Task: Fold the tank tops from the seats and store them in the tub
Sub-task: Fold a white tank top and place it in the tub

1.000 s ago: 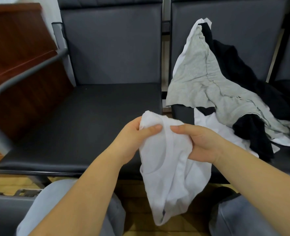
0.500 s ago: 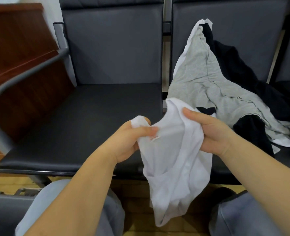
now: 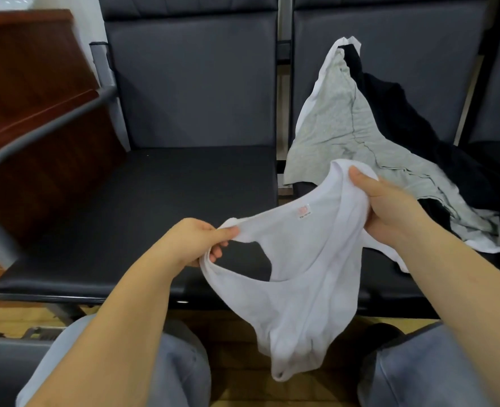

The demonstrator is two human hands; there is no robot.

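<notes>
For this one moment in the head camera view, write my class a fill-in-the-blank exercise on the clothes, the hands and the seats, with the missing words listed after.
1. Both hands hold a thin tank top whose colour is ____.
2. The left hand pinches one shoulder ____ of that tank top.
3. The right hand grips the fabric near the small sewn-in ____ at the neckline.
4. On the dark padded seat to the right, a crumpled grey cotton garment lies over a garment coloured ____.

Missing words: white; strap; label; black

A waiting area: linked dark padded seats (image 3: 160, 207) with a metal armrest (image 3: 37, 133), wood-panelled counter (image 3: 31, 92) beside
</notes>
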